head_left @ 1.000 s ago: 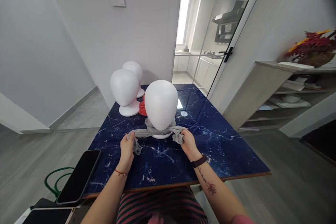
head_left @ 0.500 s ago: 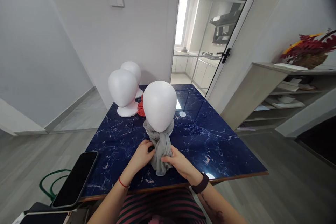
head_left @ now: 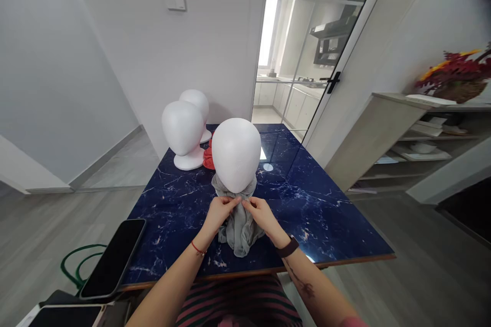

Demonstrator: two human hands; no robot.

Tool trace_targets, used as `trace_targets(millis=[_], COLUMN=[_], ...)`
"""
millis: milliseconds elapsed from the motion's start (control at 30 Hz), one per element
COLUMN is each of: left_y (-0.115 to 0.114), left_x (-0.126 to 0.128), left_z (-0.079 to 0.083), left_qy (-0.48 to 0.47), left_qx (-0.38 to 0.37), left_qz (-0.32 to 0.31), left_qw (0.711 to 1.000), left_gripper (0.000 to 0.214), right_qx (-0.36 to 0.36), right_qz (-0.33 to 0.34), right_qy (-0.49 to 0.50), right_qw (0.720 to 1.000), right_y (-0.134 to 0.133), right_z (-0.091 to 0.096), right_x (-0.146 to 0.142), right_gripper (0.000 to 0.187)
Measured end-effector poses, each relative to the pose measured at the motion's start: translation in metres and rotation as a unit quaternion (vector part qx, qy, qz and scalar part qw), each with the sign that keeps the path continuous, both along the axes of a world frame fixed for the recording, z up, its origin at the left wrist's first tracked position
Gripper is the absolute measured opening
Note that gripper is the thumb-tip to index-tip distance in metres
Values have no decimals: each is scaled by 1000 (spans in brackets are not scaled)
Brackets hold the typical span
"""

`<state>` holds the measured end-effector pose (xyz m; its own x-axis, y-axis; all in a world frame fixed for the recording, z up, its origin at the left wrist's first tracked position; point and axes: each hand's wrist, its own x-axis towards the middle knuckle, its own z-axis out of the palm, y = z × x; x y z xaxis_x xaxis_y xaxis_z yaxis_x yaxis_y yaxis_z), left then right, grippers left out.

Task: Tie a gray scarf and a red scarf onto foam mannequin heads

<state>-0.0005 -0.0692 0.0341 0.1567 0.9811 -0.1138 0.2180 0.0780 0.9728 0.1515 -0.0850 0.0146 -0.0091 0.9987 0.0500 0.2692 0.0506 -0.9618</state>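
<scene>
A white foam mannequin head (head_left: 236,153) stands upright near the middle of the table. Round its neck is wrapped a thin grey scarf (head_left: 241,235), whose loose end hangs down in front and spreads toward the table. Just under the chin, my left hand (head_left: 220,213) pinches the scarf from the left. Close beside it, my right hand (head_left: 261,214) pinches the same cloth from the right, the fingertips of both hands nearly meeting. The head's base is hidden behind the scarf and hands.
Two more foam heads, a nearer one (head_left: 182,127) and a farther one (head_left: 196,104), stand at the back left. Red cloth (head_left: 208,157) lies beside them. A black phone (head_left: 114,258) rests at the left edge of the blue marbled table (head_left: 314,214).
Both hands have moved up the scarf from its hanging part to just below the chin. The hanging cloth is now spread wider.
</scene>
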Motion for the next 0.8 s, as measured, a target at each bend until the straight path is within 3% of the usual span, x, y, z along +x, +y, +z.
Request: trace_targets(millis=[100, 233, 333, 467, 567, 800], left_y=[0, -3, -5, -4, -1, -2], left_x=[0, -11, -21, -28, -27, -5], left_z=[2, 3, -1, -14, -26, -34], left_qy=[-71, -106, -105, -48, -25, -144], left_qx=[10, 67, 79, 72, 90, -20], left_qz=[23, 106, 152, 139, 190, 185], left_qw=[997, 986, 980, 987, 977, 972], left_gripper=[36, 32, 32, 25, 24, 30], right_qx=[14, 26, 14, -22, -34, -45], right_qz=[-5, -62, -69, -34, -57, -14], right_qy=[53, 113, 139, 140, 160, 237], right_qw=[998, 991, 988, 989, 985, 970], right_y=[0, -1, -4, -10, -11, -2], right_z=[0, 0, -1, -2, -3, -2], right_x=[0, 7, 11, 7, 1, -21], right_gripper=[40, 37, 36, 37, 36, 36])
